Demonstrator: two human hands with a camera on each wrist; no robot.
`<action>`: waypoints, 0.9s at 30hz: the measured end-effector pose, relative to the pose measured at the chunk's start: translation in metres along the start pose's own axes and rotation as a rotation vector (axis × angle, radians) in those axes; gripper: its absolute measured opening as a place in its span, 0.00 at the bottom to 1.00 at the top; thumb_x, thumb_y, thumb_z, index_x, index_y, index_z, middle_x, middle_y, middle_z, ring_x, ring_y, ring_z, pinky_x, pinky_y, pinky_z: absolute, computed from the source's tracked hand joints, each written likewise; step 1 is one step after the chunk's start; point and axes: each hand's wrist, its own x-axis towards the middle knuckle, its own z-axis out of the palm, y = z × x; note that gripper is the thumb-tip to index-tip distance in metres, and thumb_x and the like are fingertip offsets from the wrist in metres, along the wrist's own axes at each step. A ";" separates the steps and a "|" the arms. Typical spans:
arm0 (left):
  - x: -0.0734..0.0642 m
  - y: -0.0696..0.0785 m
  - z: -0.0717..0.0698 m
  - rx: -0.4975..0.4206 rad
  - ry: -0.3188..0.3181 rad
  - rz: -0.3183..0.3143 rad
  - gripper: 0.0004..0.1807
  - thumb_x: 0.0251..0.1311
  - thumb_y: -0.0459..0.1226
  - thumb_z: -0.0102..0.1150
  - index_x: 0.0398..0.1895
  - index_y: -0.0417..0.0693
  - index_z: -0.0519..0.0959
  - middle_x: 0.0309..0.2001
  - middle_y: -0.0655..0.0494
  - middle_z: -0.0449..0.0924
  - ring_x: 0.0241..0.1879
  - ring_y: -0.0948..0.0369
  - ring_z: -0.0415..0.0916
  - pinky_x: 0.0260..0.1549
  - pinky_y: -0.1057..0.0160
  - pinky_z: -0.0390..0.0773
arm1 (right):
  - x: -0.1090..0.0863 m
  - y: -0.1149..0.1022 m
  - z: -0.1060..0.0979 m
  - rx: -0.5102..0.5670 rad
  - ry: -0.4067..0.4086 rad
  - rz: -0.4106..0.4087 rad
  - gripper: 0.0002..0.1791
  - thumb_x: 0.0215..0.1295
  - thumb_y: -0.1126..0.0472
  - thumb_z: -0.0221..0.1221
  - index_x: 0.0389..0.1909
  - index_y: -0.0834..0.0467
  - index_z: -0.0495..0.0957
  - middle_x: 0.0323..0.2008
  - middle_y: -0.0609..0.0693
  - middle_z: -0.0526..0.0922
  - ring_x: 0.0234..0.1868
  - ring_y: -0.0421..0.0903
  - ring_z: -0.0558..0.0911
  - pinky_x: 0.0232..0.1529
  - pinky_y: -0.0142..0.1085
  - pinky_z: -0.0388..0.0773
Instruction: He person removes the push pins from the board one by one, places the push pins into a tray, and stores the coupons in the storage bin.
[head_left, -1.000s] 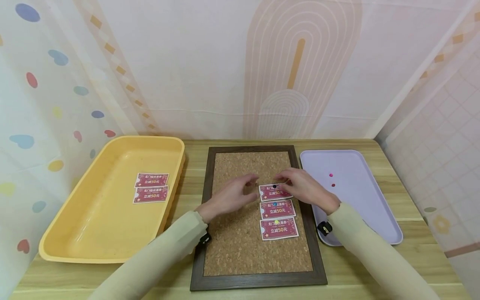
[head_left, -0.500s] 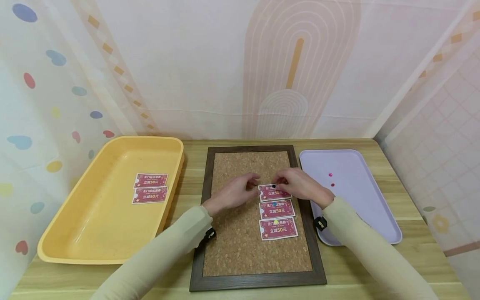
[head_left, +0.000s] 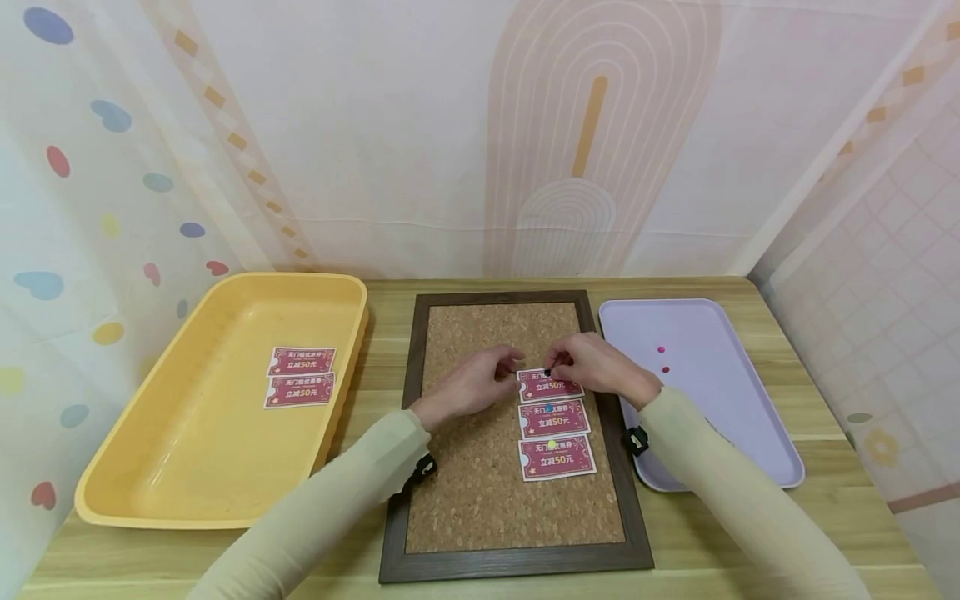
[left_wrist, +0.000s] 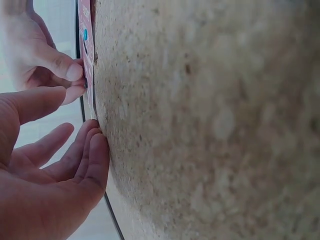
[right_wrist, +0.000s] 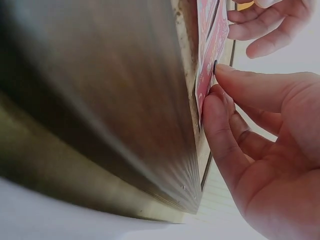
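Note:
In the head view my right hand [head_left: 596, 365] is at the top red coupon [head_left: 551, 386], its thumb and index finger on a small black thumbtack [head_left: 547, 372]. The right wrist view shows the thumb against the black thumbtack [right_wrist: 215, 67] and another fingertip on the coupon's edge. My left hand [head_left: 474, 382] has its fingers loosely bent. In the left wrist view its fingertips [left_wrist: 95, 131] touch the near edge of the coupon and the corkboard, thumb held apart. Below lie two more coupons, one with a blue thumbtack [head_left: 549, 408], one with a yellow thumbtack [head_left: 552, 444].
The framed corkboard [head_left: 472, 500] lies on the wooden table [head_left: 390, 333]. A yellow tray [head_left: 187, 467] at left holds two red coupons [head_left: 300, 390]. A purple tray [head_left: 697, 333] at right holds a pink thumbtack [head_left: 662, 350] and a red thumbtack [head_left: 665, 369].
My right thumb and index finger have moved left from the coupon's right part onto the black thumbtack, now partly covered. My left fingers have bent slightly; the coupons have stayed in place.

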 end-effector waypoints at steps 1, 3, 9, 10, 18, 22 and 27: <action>0.000 0.000 0.000 0.001 0.002 0.000 0.23 0.69 0.32 0.60 0.66 0.40 0.76 0.55 0.47 0.82 0.53 0.55 0.80 0.55 0.54 0.79 | 0.000 0.000 0.000 -0.003 -0.001 0.002 0.03 0.70 0.67 0.64 0.39 0.59 0.86 0.34 0.47 0.85 0.32 0.41 0.78 0.38 0.37 0.77; 0.001 0.001 0.000 0.001 0.012 0.004 0.22 0.69 0.31 0.61 0.65 0.40 0.77 0.53 0.49 0.83 0.51 0.56 0.80 0.54 0.55 0.79 | 0.001 0.000 0.000 -0.007 -0.004 0.004 0.03 0.70 0.67 0.64 0.39 0.59 0.86 0.34 0.47 0.85 0.32 0.41 0.77 0.37 0.37 0.77; 0.007 0.003 0.002 -0.081 0.026 0.008 0.21 0.69 0.30 0.62 0.64 0.41 0.78 0.50 0.50 0.82 0.49 0.57 0.80 0.50 0.57 0.81 | 0.002 0.000 0.000 0.004 -0.007 -0.003 0.03 0.69 0.68 0.64 0.37 0.59 0.86 0.32 0.47 0.85 0.29 0.40 0.77 0.34 0.35 0.76; 0.008 0.003 0.002 -0.098 0.027 0.005 0.21 0.69 0.30 0.62 0.64 0.40 0.78 0.50 0.50 0.82 0.49 0.57 0.80 0.49 0.57 0.81 | 0.002 0.000 0.000 0.006 -0.009 -0.004 0.03 0.69 0.68 0.64 0.37 0.59 0.86 0.32 0.47 0.85 0.29 0.40 0.77 0.34 0.35 0.76; 0.012 0.002 0.004 -0.150 0.035 -0.016 0.19 0.67 0.29 0.63 0.61 0.40 0.79 0.51 0.49 0.82 0.46 0.58 0.80 0.47 0.59 0.81 | 0.004 0.000 -0.003 0.026 -0.042 0.012 0.02 0.69 0.67 0.65 0.38 0.61 0.85 0.33 0.47 0.85 0.32 0.41 0.79 0.39 0.37 0.77; 0.014 0.000 0.005 -0.163 0.045 -0.005 0.15 0.66 0.28 0.64 0.55 0.41 0.82 0.48 0.51 0.84 0.43 0.59 0.80 0.45 0.60 0.80 | 0.005 0.001 -0.004 0.035 -0.051 0.017 0.02 0.69 0.66 0.65 0.38 0.62 0.85 0.33 0.47 0.85 0.32 0.41 0.79 0.40 0.37 0.77; 0.015 -0.001 0.006 -0.157 0.052 0.011 0.07 0.66 0.30 0.65 0.45 0.46 0.86 0.41 0.56 0.85 0.39 0.61 0.79 0.41 0.62 0.78 | 0.006 0.002 -0.004 0.059 -0.061 0.027 0.02 0.70 0.68 0.64 0.37 0.60 0.85 0.32 0.47 0.84 0.31 0.41 0.78 0.37 0.36 0.76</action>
